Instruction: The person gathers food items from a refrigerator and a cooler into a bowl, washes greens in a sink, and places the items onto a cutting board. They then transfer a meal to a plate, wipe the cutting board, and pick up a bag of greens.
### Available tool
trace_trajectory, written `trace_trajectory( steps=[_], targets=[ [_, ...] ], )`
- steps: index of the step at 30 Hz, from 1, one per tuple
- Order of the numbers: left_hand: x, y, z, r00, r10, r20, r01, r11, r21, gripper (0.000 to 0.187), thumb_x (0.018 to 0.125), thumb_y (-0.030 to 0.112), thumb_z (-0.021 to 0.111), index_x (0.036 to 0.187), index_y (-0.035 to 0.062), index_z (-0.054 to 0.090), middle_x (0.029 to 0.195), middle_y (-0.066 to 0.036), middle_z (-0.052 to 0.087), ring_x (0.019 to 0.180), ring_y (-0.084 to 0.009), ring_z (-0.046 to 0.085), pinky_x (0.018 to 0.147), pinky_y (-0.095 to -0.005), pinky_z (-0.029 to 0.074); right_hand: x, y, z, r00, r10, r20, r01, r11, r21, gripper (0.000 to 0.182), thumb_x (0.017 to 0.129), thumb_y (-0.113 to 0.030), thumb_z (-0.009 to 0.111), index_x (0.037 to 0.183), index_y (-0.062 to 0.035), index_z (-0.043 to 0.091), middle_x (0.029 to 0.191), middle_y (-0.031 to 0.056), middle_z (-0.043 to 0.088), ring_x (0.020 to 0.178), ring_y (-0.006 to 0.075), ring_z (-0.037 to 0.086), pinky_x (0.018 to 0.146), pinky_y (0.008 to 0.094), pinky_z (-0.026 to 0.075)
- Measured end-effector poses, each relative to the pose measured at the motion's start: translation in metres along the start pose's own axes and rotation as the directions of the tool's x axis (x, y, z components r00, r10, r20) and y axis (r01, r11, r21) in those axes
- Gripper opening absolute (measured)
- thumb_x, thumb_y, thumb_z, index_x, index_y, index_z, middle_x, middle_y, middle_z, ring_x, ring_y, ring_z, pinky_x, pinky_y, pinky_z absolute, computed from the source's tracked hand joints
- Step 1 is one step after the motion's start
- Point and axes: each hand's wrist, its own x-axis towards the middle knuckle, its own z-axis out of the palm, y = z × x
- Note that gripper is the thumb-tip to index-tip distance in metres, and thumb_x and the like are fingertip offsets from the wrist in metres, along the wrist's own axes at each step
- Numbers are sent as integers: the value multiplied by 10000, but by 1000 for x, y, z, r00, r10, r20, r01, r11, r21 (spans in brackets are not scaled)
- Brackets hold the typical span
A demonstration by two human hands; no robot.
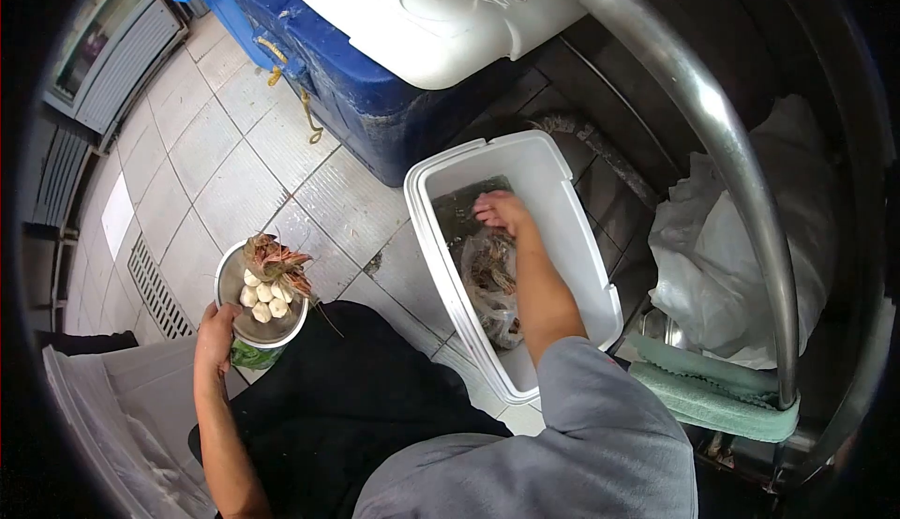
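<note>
My left hand (217, 333) grips the rim of a round metal bowl (286, 331) at the left. In the bowl lie several pale round pieces (263, 300) and a bunch of reddish-brown shrimp (274, 261) with long feelers. Something green and leafy (255, 357) shows under the bowl's lower edge. My right hand (500, 210) reaches into a white cooler box (572, 266), its fingers apart and nothing seen in them. Just below this hand, a clear plastic bag (492, 285) with brownish contents lies in the cooler, beside dark, wet-looking matter (455, 208).
Behind the cooler stands a large blue tub (375, 125) with a white lid (441, 13) on it. A curved metal rail (731, 135) crosses the right side, above a white sack (750, 238) and a green cloth (703, 397). A floor drain (157, 286) is at the left.
</note>
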Motion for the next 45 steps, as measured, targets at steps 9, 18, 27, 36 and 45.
trace_trajectory(
  steps=[9, 18, 27, 36, 45],
  targets=[
    [16, -22, 0, 999, 46, -20, -48, 994, -100, 384, 796, 271, 546, 1060, -8, 565, 737, -42, 518, 545, -123, 426, 404, -302, 305, 70, 23, -23, 878, -380, -290, -71, 495, -866, 441, 860, -292, 580, 1144, 45, 573, 1128, 224, 619, 1028, 409, 588, 877, 440, 466],
    [9, -33, -5, 994, -100, -35, 99, 995, -33, 344, 800, 258, 558, 1036, 7, 570, 694, -15, 498, 501, -94, 382, 409, -269, 282, 152, 87, -19, 944, 96, -315, -96, 995, 14, 729, 907, -526, 457, 1387, 14, 358, 1448, 217, 341, 1331, 348, 335, 1054, 478, 287],
    [13, -44, -6, 987, -144, -72, 142, 989, -29, 319, 776, 270, 575, 964, 13, 559, 656, -18, 458, 480, -116, 377, 401, -288, 279, 90, 47, 11, 977, 154, -149, -67, 880, 470, 715, 896, -527, 497, 1426, -80, 326, 1447, 143, 367, 1309, 348, 355, 1066, 518, 290],
    [29, -59, -8, 999, -43, -27, 40, 994, -98, 364, 777, 251, 558, 1040, 0, 563, 689, -22, 484, 525, -117, 392, 441, -275, 295, 47, 29, 27, 987, -100, 123, -20, 692, 722, 715, 886, -593, 477, 1384, -89, 382, 1348, 192, 460, 1175, 414, 480, 1025, 567, 325],
    [30, -35, -4, 1000, 23, 3, -23, 1000, -18, 424, 778, 304, 553, 1073, 1, 570, 692, -39, 513, 444, -121, 401, 339, -285, 267, 26, 24, 38, 976, -183, 121, 51, 727, 685, 849, 811, -718, 464, 1355, -69, 418, 1279, 194, 519, 1131, 376, 538, 962, 568, 383]
  ],
)
